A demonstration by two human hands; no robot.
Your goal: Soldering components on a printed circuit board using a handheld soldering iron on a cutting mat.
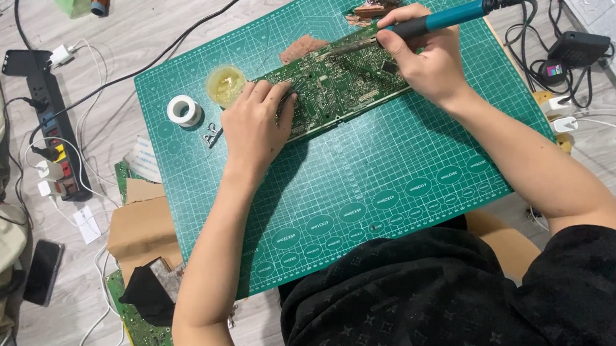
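A long green circuit board [340,84] lies tilted across the far part of a green cutting mat [373,180]. My left hand [256,120] presses flat on the board's left end. A blue-handled soldering iron [435,21] is gripped in my right hand [425,60], its metal tip resting on the board's far edge near the middle. A spool of solder wire [183,110] and a small round tin of yellowish flux [225,85] sit on the mat just left of the board. Small metal tweezers [211,135] lie near my left hand.
A brown sponge and brass wool [379,2] sit beyond the board. A black power strip [52,124] with plugs and cables lies on the floor at left, near a phone [43,271], cardboard [141,228] and another green board [147,340]. Chargers and cords [569,56] cluster at right.
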